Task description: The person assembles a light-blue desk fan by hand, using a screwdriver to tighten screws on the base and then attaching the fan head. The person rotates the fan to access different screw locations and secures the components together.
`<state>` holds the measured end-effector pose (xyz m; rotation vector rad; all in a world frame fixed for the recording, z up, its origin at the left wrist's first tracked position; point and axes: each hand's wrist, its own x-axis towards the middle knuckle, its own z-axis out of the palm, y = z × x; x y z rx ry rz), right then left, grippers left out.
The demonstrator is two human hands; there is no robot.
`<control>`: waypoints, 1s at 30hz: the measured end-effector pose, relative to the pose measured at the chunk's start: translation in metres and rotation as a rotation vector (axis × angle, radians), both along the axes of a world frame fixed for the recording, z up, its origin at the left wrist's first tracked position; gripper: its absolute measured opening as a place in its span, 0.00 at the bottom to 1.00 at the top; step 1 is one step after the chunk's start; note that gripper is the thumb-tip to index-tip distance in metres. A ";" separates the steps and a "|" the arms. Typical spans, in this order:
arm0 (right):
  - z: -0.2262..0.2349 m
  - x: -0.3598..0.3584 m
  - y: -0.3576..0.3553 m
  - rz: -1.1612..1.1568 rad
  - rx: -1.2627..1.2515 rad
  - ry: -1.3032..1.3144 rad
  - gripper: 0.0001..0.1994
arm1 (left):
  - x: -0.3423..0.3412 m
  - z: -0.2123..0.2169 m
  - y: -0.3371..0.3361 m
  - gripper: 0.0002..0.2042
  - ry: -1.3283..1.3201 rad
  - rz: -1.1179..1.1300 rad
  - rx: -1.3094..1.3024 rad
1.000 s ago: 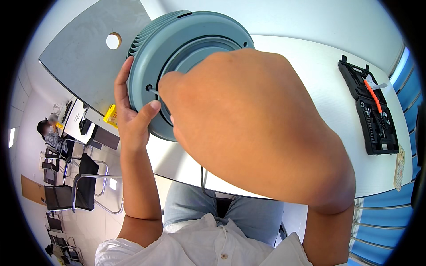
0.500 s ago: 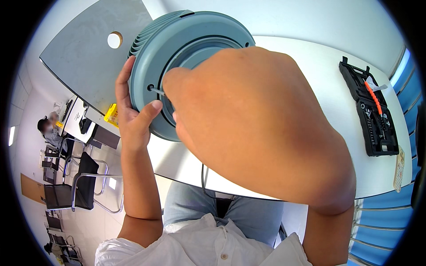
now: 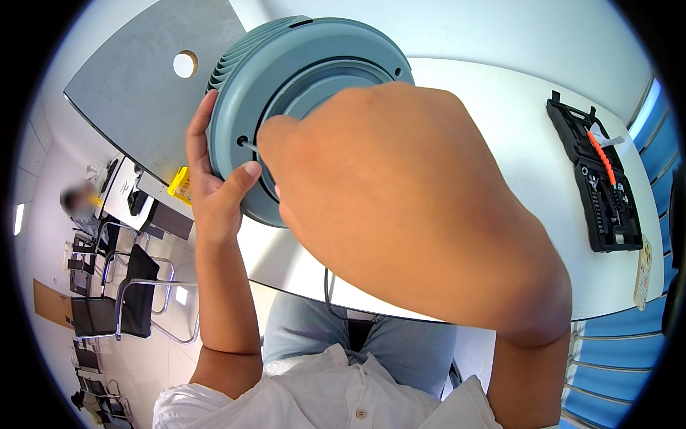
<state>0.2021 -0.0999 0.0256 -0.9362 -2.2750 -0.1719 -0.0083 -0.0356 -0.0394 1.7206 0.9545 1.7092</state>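
Note:
A round grey-green appliance housing [image 3: 286, 61] with vent slats along its side stands tilted on the white table, its ringed face toward me. My left hand [image 3: 214, 189] grips its left edge, fingers behind the rim and thumb on the face. My right hand [image 3: 336, 146] is closed in front of the housing on what looks like a screwdriver. Only the tool's thin metal shaft [image 3: 251, 146] shows, its tip at a dark screw hole [image 3: 242, 141] in the face. The handle is hidden by my hand, as is much of the housing's centre.
On the right of the white table [image 3: 493, 107] lies an open black tool case [image 3: 593, 179] with an orange flexible shaft [image 3: 602, 157] and small bits. A yellow packet [image 3: 180, 184] sits left of the housing. A grey panel [image 3: 143, 86], chairs [image 3: 139, 293] and a seated person are further left.
My right hand has turned and shifted slightly left and down, uncovering a second hole at the housing's upper right. My left hand keeps its place on the rim.

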 end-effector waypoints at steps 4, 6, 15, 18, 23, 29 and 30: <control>0.003 0.001 -0.001 -0.008 -0.025 -0.021 0.04 | 0.001 0.001 0.000 0.45 0.012 0.011 0.004; 0.003 0.000 -0.001 -0.016 -0.019 -0.017 0.04 | 0.002 0.003 -0.001 0.45 0.014 0.010 -0.003; 0.003 -0.019 -0.020 -0.154 -0.042 -0.055 0.07 | 0.002 0.000 -0.002 0.41 -0.099 -0.127 -0.052; -0.001 -0.024 -0.024 -0.177 -0.013 -0.065 0.08 | 0.005 0.003 -0.001 0.41 -0.151 -0.186 -0.060; -0.008 -0.025 -0.022 -0.194 -0.107 -0.022 0.10 | 0.004 0.010 -0.006 0.40 -0.051 -0.189 -0.014; -0.034 -0.038 -0.025 -0.275 0.073 0.164 0.12 | 0.002 0.013 -0.007 0.39 -0.012 -0.199 -0.021; -0.038 -0.040 -0.024 -0.272 0.136 0.210 0.13 | 0.002 0.013 -0.006 0.39 -0.010 -0.209 -0.016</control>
